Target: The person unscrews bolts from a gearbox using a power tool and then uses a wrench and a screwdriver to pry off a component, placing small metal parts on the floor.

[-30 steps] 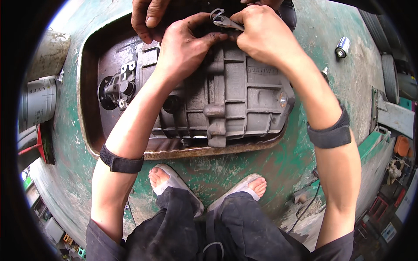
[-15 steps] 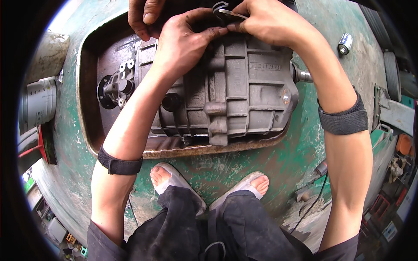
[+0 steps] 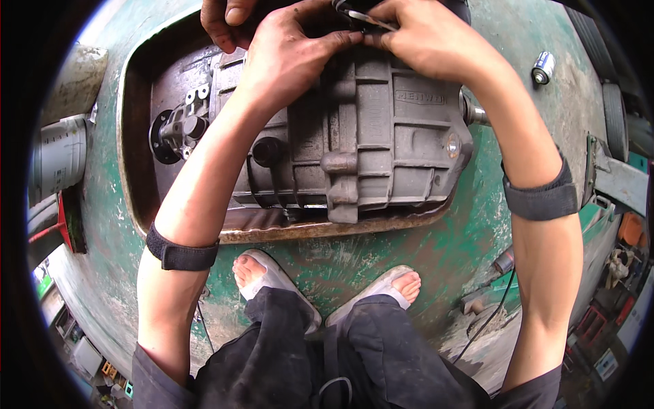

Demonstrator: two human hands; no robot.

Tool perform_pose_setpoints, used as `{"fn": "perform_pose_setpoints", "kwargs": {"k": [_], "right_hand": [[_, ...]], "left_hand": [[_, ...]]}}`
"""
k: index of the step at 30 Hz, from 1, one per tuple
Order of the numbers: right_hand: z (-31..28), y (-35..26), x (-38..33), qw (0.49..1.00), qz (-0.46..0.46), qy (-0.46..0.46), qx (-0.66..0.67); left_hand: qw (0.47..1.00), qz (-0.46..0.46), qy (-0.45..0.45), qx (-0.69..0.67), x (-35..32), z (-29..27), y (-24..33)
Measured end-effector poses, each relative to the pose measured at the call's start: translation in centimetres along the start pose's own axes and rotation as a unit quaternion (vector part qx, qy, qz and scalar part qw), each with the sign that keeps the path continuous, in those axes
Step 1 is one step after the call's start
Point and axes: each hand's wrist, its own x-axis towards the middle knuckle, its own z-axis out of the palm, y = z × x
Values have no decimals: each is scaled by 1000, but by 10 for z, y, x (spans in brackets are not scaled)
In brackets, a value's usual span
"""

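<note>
A grey ribbed gearbox housing [image 3: 371, 160] lies on its side in a rusty metal tray [image 3: 272, 236]. Over its far side, my left hand [image 3: 289, 58] and my right hand [image 3: 436, 41] meet, thumbs nearly touching. A slim, shiny metal piece with a dark curved end [image 3: 371, 20] sticks out from my right hand's closed fingers toward the left hand. The left fingers are bent into a pinch; what they grip is hidden. At the upper left, beside my left hand, another person's hand [image 3: 225, 24] reaches in with fingers pointing down.
A spray can [image 3: 543, 68] lies on the green floor [image 3: 286, 262] to the right. White buckets [image 3: 60, 157] stand at the left. A dark cable [image 3: 494, 317] and a tool [image 3: 503, 262] lie at the lower right, near a metal post arm [image 3: 616, 178].
Both my hands have shifted slightly, the right one a little to the right. The metal piece sits slightly higher in view. The other person's hand has moved up a little.
</note>
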Motion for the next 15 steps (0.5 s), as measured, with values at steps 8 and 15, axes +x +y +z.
{"fn": "perform_pose_setpoints", "kwargs": {"k": [8,15], "right_hand": [[-1,-4,-8,994,10,19,103],[28,16,3,971,-85,220,-35]], "left_hand": [[999,-40,5,25,-5,-1,5],[999,6,5,39,-3,0,6]]}}
